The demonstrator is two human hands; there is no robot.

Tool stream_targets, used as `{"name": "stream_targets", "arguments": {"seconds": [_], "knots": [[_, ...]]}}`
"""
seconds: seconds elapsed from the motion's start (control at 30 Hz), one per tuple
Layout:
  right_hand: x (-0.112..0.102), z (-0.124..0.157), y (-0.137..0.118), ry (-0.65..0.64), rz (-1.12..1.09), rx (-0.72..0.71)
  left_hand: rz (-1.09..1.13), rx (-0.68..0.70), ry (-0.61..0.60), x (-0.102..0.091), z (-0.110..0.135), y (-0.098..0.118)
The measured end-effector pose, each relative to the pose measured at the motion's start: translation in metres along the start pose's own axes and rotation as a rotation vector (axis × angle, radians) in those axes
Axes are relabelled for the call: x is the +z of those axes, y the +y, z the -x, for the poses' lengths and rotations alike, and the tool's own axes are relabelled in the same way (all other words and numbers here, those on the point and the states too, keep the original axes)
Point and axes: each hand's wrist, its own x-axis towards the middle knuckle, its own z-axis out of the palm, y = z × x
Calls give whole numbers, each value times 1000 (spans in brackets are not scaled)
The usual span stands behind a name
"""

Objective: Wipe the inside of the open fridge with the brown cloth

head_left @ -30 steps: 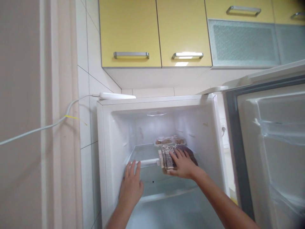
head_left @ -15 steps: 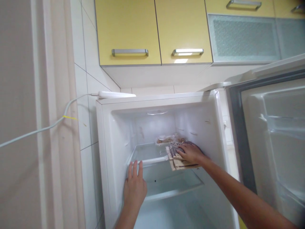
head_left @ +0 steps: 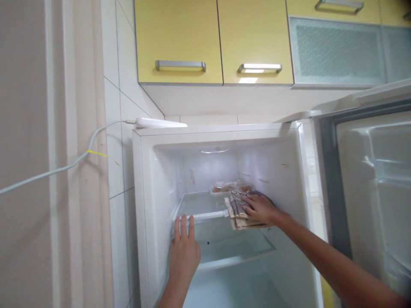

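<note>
My right hand [head_left: 261, 208] lies on a folded, patterned brown and cream cloth [head_left: 236, 207] inside the opened refrigerator compartment. Its fingers are spread and flat across the cloth, and the thumb is hard to make out. The cloth rests at the right end of the upper glass shelf [head_left: 199, 203] and hangs over the front trim. At the left end of that trim, my left hand [head_left: 184, 250] has its fingers stretched out and pointing up, with nothing in them. Its fingertips are at the shelf's front edge; whether they press on it I cannot tell.
Behind the cloth sits a clear-wrapped food pack [head_left: 221, 187]. A lower glass shelf [head_left: 231, 246] lies beneath. The refrigerator door [head_left: 369, 179] stands open at the right. Yellow cabinets [head_left: 178, 38] hang above, and a white cable [head_left: 72, 164] runs along the left.
The view has shifted slightly, moving the scene a little to the right. My right hand's fingers lie flatter and more spread, and the cloth looks smoother under them. My left hand stays at the shelf edge.
</note>
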Motion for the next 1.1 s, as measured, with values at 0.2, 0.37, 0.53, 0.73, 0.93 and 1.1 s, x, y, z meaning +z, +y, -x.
{"name": "stream_targets", "arguments": {"seconds": [0.2,0.37,0.53,0.73,0.93,1.1], "knots": [[7,21,-25,104,-8,-55,-13,-14,-21,-2,-1,2],[5,23,-30,119,-21,-51,-10,-15,-29,-1,-1,1],[-2,16,-17,89,-92,-144,-31,8,-25,-1,-2,0],[-4,13,-12,121,-186,-172,-53,7,-31,-4,-2,1],[-2,13,-32,113,-83,-47,-61,21,-24,-5,-2,0],[-1,0,-41,194,-203,132,-73,15,-22,-3,-1,0]]}}
